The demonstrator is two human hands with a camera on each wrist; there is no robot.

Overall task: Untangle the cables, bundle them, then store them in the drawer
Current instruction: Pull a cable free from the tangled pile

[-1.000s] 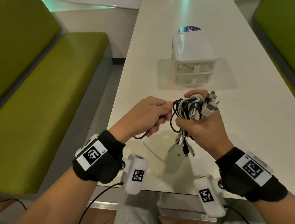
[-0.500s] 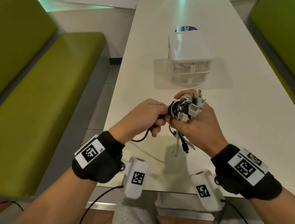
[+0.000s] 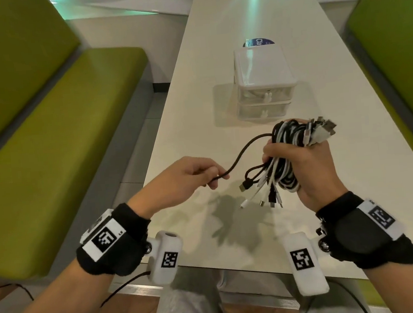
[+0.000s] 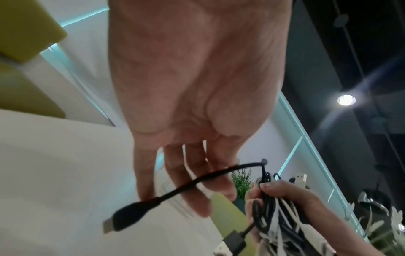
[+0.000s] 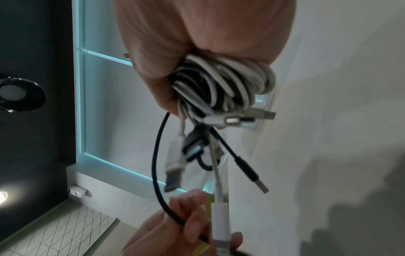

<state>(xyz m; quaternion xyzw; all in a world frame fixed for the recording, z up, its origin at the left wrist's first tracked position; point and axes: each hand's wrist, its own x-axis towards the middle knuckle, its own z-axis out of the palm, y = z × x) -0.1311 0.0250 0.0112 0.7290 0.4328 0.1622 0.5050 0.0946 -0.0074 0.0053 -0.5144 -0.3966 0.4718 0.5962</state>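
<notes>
Currently, item by item:

Cable bundle point(image 3: 292, 153): black and white cables coiled together, gripped in the right hand point(image 3: 309, 169) at right of centre in the head view, held above the table point(image 3: 216, 55). Plug ends stick out past the fingers at the top; more plugs dangle below the fist. The right wrist view shows the coils packed tight in the palm.

Loose black cable point(image 3: 245, 153): one strand runs out of the bundle leftward to the left hand point(image 3: 177, 181), which pinches it near its end between thumb and fingers. In the left wrist view the other fingers lie fairly straight and the black plug point(image 4: 129, 214) hangs free past them.

Drawer unit point(image 3: 264, 84): small white two-drawer box, upper centre of the head view, standing on the table beyond the hands. Both drawers appear closed.

Progress, as judged: untangling looks done and the cables are gathered. The black tail likely remains to be wound around the coil or tucked in. Opening a drawer and storing the bundle are not yet started.
</notes>
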